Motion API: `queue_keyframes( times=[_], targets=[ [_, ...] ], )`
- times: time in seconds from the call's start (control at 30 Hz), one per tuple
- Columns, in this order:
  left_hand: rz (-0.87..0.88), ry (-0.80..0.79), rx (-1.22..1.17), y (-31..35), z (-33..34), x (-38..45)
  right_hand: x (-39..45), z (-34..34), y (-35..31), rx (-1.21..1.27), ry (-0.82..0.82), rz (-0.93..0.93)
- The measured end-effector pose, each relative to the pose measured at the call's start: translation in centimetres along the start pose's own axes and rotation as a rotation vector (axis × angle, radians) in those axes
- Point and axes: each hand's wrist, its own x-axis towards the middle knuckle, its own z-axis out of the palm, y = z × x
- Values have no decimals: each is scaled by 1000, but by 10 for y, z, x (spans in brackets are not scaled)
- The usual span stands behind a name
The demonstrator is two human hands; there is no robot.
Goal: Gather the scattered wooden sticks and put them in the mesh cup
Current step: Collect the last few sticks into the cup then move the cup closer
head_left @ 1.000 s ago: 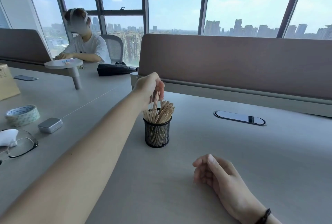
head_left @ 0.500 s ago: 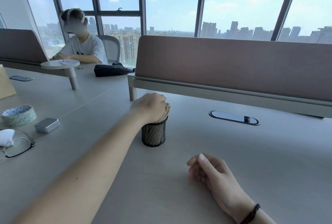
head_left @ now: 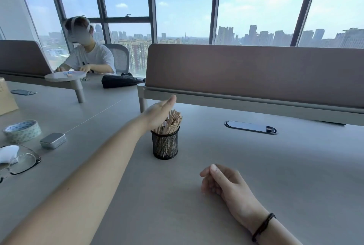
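On the grey table (head_left: 256, 176) the mesh cup (head_left: 165, 145) stands full of wooden sticks (head_left: 171, 122); the left hand (head_left: 159, 114) hovers flat and empty beside them, the right hand (head_left: 221, 182) rests loosely curled, empty.

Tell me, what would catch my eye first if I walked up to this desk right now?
Probably the black mesh cup in the middle of the grey desk, bristling with wooden sticks, with the left hand open just above and beside them. The right hand rests loosely curled on the desk nearer the camera. Behind the brown divider, tall windows show a hazy city skyline.
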Motion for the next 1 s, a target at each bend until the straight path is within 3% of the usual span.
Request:
queue_keyframes(
  times=[0.1, 0.2, 0.27, 0.53, 0.73, 0.9, 1.0],
  targets=[
    [-144, 198, -370, -25, 3, -1, -1, -1, -1, -4, 8, 0],
    [-265, 162, -770, -51, 16, -5, -2, 0, -1, -55, 38, 2],
    [-260, 87, -842, -54, 33, -17, 0, 1, 2, -96, 73, 5],
    [-102, -162, -825, -46, 112, -59, 5, 0, 15, -404, 251, -9],
    [-78, -50, -788, -48, 113, -66, 4, -2, 16, -549, 344, -15],
    [40, -64, -484, -58, 105, -73, 10, -23, 20, -422, 262, -36],
    [114, -123, -332, -55, 109, -76, 13, -37, 21, -271, 300, -57]
  ],
)
